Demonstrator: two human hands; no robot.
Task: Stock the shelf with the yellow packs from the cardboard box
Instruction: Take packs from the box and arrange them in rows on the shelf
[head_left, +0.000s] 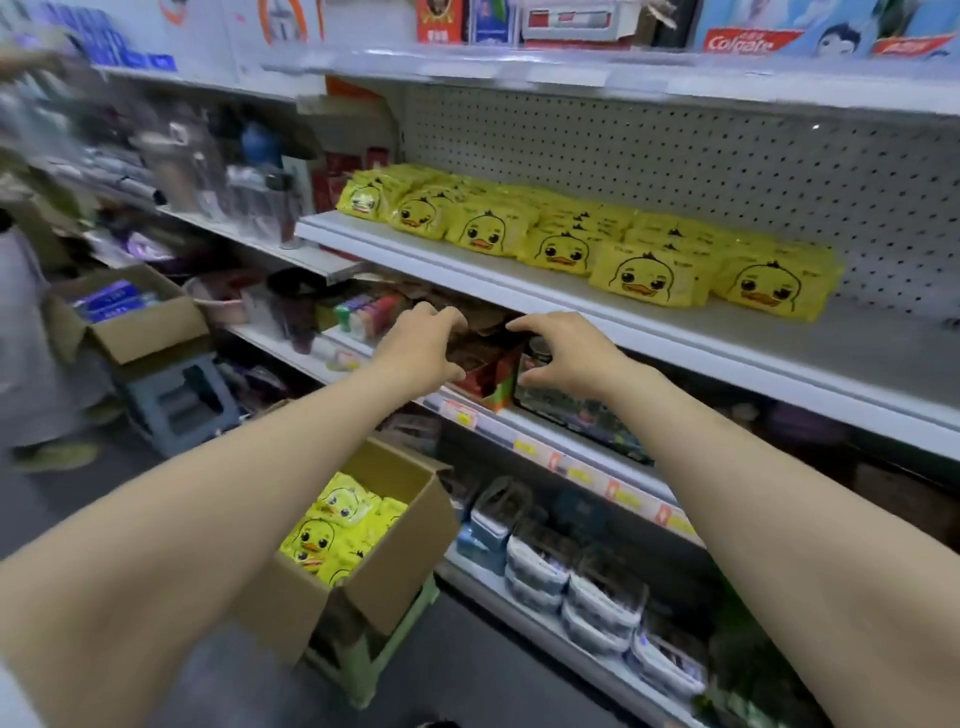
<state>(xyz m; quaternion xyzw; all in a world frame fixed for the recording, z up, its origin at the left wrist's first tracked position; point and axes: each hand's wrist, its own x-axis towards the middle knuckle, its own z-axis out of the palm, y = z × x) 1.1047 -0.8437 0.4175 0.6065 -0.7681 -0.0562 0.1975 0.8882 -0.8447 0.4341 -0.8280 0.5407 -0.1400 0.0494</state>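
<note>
Several yellow packs (566, 239) with a duck face lie in rows on the white shelf (779, 358), filling its left and middle. More yellow packs (332, 525) sit in an open cardboard box (400, 551) low at the centre. My left hand (421, 348) and my right hand (566, 353) hover side by side in the air just below the shelf's front edge, fingers loosely curled, holding nothing. Both forearms stretch forward from the bottom corners.
The cardboard box rests on a green stool (363, 670). A second box (130, 317) with blue packs sits on a grey stool (182, 400) at left, beside a standing person (31, 332). Lower shelves hold jars, red boxes and wrapped goods. The right part of the white shelf is bare.
</note>
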